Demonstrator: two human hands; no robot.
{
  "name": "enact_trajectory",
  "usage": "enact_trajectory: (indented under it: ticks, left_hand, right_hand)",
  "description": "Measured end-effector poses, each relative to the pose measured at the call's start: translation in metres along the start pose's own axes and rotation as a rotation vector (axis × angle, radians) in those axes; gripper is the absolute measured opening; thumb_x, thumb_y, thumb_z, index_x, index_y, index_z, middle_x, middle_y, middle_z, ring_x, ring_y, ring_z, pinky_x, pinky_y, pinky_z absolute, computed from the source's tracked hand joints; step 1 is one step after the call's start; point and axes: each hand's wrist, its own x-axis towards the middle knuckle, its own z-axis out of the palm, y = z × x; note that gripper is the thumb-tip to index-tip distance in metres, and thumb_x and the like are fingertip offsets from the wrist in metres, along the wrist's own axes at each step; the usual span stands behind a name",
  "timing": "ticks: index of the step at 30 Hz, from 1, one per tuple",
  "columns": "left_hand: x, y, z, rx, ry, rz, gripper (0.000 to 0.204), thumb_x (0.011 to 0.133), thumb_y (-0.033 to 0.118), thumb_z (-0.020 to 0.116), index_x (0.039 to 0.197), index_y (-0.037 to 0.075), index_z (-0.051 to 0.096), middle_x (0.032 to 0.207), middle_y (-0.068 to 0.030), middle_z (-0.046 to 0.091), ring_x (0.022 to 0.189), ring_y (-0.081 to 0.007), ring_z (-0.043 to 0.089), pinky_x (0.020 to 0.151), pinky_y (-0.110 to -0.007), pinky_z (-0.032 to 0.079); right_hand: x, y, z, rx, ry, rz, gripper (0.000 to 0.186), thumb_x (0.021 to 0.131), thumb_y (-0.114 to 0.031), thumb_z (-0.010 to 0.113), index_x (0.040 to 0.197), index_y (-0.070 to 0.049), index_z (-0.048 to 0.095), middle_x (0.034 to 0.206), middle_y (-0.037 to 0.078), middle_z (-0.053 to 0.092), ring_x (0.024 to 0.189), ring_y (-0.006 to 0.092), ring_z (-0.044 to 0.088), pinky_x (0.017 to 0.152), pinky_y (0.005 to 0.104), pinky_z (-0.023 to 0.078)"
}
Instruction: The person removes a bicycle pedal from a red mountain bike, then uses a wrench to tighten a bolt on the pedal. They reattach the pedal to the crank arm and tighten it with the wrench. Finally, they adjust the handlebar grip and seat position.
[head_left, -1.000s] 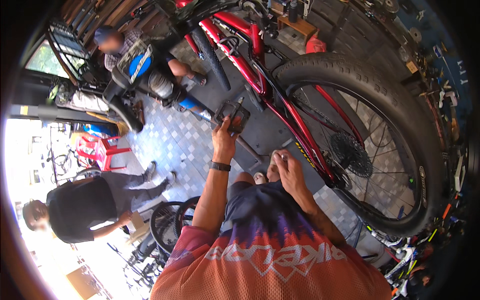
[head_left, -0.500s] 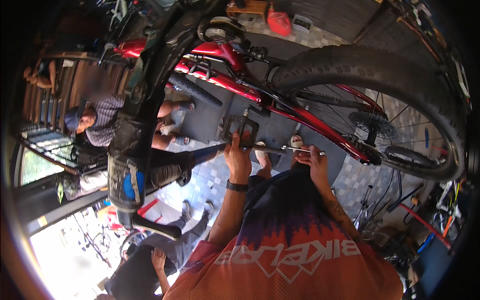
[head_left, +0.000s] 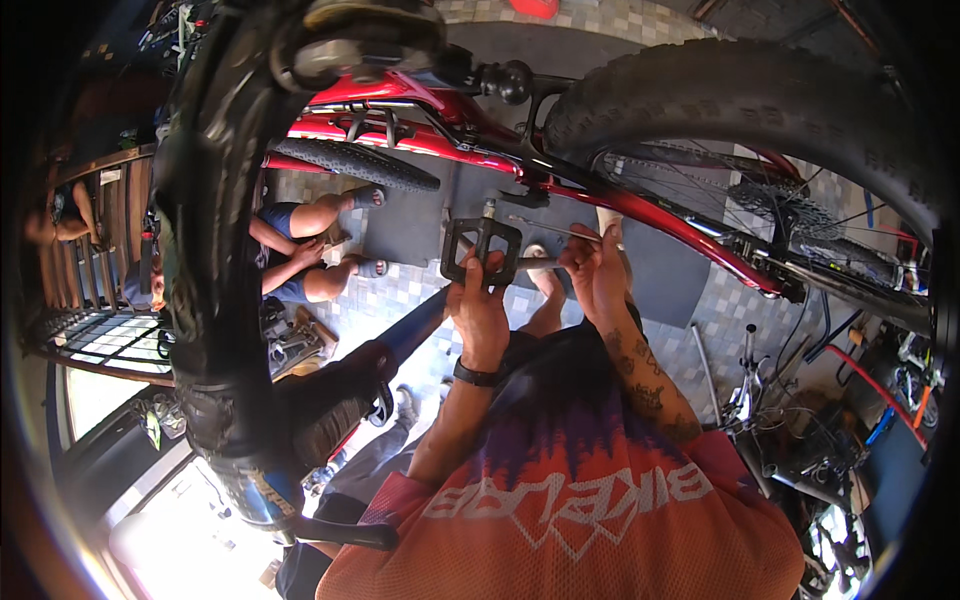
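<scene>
the left hand (head_left: 482, 322) was grasping a black pedal (head_left: 484, 242) by its near edge, the spindle pointing away; the right hand (head_left: 594, 280) – just beside – pinched a slim metal tool (head_left: 545, 227). a red bicycle frame (head_left: 650, 218) stood beyond both hands.

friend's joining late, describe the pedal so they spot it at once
Find the red bike frame. Below it, the left hand holds the pedal: a black open cage with a silver axle stub, unlike the thin metal tool in the right hand.
</scene>
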Motion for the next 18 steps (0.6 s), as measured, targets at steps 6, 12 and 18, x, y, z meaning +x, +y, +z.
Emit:
enact_trajectory:
  ticks: [6, 12, 18]
  left_hand:
    - [-0.001, -0.002, 0.001, -0.012, -0.03, -0.033, 0.044, 0.109, 0.027, 0.061, 0.142, -0.003, 0.057, 0.12, -0.0141, 0.072, 0.118, -0.0241, 0.067, 0.103, -0.043, 0.056]
    - [0.0, 0.004, 0.001, 0.003, -0.031, -0.027, 0.042, 0.109, 0.026, 0.06, 0.14, -0.003, 0.058, 0.119, -0.0138, 0.072, 0.114, -0.0234, 0.069, 0.1, -0.043, 0.057]
    - [-0.003, 0.004, 0.005, 0.093, 0.029, 0.033, 0.041, 0.11, 0.022, 0.058, 0.141, -0.005, 0.057, 0.119, -0.0159, 0.073, 0.113, -0.0238, 0.07, 0.096, -0.039, 0.06]
  right_hand:
    - [0.016, 0.021, 0.004, 0.21, 0.008, 0.091, 0.069, 0.113, -0.056, 0.039, 0.123, 0.006, 0.065, 0.094, 0.011, 0.071, 0.084, 0.0256, 0.072, 0.08, 0.0386, 0.061]
    - [0.035, 0.035, -0.006, 0.336, -0.08, 0.151, 0.067, 0.113, -0.056, 0.04, 0.122, 0.005, 0.066, 0.096, 0.011, 0.071, 0.087, 0.025, 0.071, 0.082, 0.0386, 0.06]
    - [0.022, 0.023, 0.013, 0.16, -0.013, 0.086, 0.062, 0.113, -0.053, 0.045, 0.127, 0.005, 0.064, 0.103, 0.012, 0.07, 0.09, 0.0227, 0.07, 0.085, 0.0359, 0.059]
